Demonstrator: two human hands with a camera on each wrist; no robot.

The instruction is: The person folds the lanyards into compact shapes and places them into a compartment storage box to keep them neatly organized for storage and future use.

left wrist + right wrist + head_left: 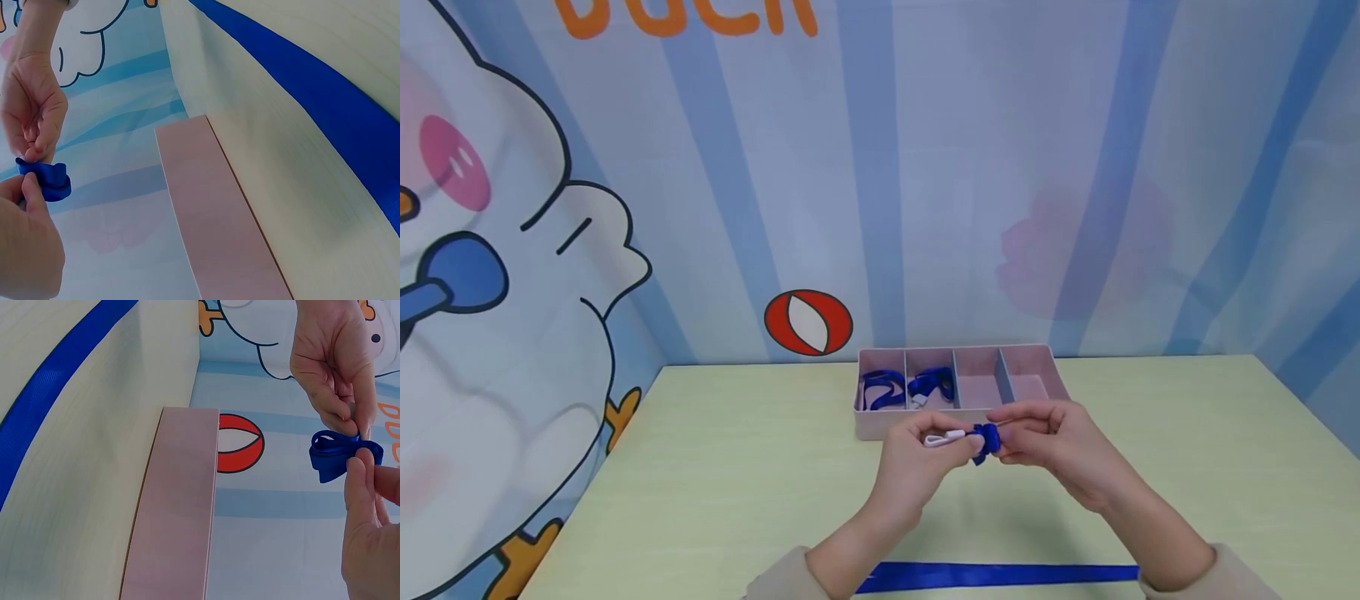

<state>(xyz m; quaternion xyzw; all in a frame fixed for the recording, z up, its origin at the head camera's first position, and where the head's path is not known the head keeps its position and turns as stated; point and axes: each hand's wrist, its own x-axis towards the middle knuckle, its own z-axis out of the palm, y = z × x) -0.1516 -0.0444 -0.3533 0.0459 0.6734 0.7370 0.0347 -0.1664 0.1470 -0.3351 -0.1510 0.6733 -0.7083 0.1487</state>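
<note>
A folded blue lanyard (987,442) with a white plastic clip (944,438) is held in the air between both hands, just in front of the pink box. My left hand (912,467) pinches it where the clip meets the blue strap, thumb nearest the head camera. My right hand (1063,446) pinches the strap's right side with thumb and fingertips. In the right wrist view the strap (331,453) is gathered into stacked loops, with fingers of the right hand (369,531) against it. The left wrist view shows the same blue bundle (53,181) between the hands.
Behind the hands stands a pink divided box (887,425). Blue lanyards (883,390) lie in its two left compartments. A wide blue strap (992,575) runs across the table's front, beneath the forearms. A printed cloth backdrop (970,167) rises behind the table (737,467).
</note>
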